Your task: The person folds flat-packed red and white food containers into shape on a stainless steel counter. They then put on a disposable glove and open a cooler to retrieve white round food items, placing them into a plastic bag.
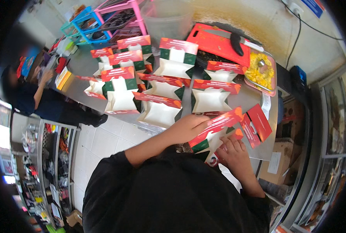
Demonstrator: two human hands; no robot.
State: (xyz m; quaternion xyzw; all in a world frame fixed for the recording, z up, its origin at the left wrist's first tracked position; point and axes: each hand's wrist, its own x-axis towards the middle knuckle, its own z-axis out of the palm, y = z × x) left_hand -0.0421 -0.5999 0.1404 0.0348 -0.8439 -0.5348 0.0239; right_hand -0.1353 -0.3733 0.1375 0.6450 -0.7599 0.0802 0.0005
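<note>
A red, green and white cardboard food box (210,143) is between my hands at the near edge of the table, close against my body. My left hand (188,129) grips its upper red panel, with the thumb lying along it. On the right side of the box rests my right hand (234,152), its fingers bent against the card; the fingertips are partly hidden. A folded flat red box (258,126) lies just right of my hands. Beyond them stand several open, white-lined boxes (159,113) with raised red lids.
At the far right, a metal tray (274,64) holds yellow food and a spoon. A red cutting board (198,37) bears a knife (215,33) and a black, elongated object (236,44). A clear bucket (167,23) and pink rack (136,11) stand behind. Another person (37,91) works at the left.
</note>
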